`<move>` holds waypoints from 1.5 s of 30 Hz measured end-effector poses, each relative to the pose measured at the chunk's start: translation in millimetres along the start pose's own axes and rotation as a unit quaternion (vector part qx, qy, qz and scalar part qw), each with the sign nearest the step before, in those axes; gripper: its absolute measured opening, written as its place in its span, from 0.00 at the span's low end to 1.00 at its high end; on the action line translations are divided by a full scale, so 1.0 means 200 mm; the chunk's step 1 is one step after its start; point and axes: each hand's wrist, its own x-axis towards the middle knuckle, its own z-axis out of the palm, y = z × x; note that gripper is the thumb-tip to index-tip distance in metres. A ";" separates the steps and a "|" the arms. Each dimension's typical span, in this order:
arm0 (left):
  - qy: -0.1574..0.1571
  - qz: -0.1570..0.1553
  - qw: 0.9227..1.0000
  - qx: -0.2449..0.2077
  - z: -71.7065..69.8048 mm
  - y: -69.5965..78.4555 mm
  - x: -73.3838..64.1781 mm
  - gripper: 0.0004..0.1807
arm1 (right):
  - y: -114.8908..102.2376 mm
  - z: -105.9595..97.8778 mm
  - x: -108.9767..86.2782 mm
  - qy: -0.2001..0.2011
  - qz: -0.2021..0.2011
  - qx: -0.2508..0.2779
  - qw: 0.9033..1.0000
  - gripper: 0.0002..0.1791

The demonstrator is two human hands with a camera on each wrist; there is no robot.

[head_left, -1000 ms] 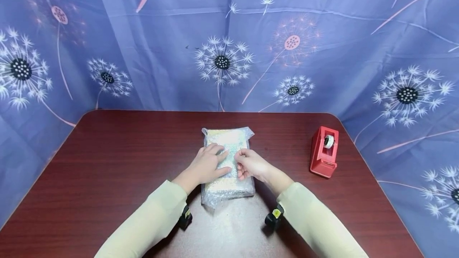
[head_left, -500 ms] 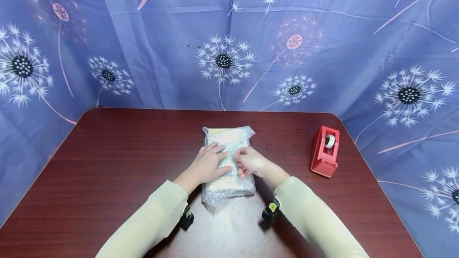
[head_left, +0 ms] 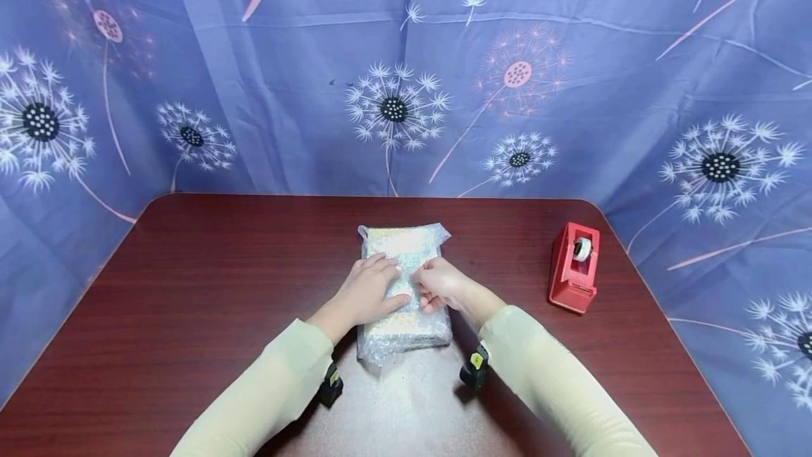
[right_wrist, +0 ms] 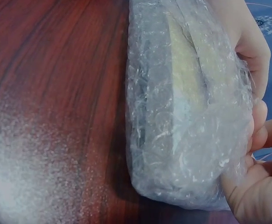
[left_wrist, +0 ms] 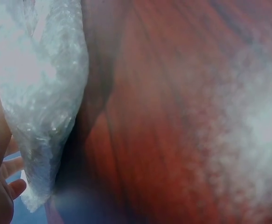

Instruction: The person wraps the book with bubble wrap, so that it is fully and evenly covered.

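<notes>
A flat package in clear bubble wrap (head_left: 409,242) lies on the table in the head view, with pale yellow showing through. Its item inside cannot be made out. On its left side rests my left hand (head_left: 363,293), fingers spread over the wrap. My right hand (head_left: 446,283) has curled fingers, with thumb and forefinger pinching at the wrap near the middle of the top; the fingertips are partly hidden. The right wrist view shows the bubble wrap (right_wrist: 187,154) bulging beside the right hand (right_wrist: 261,186). In the left wrist view, a crinkled wrap end (left_wrist: 42,84) is close by.
A red tape dispenser (head_left: 573,270) with a white roll stands at the right of the dark red wooden table (head_left: 241,252). Behind the table hangs a blue dandelion-print cloth (head_left: 285,90). A bright glare lies on the table's near part.
My right hand has shifted slightly forward and left on the package, its forearm following. The left hand stays where it was, and the package has not visibly moved.
</notes>
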 end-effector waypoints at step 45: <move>-0.070 0.009 0.995 0.073 0.00 0.01 0.02 0.33 | -0.01 -0.10 0.00 0.016 0.012 -0.213 0.977 0.23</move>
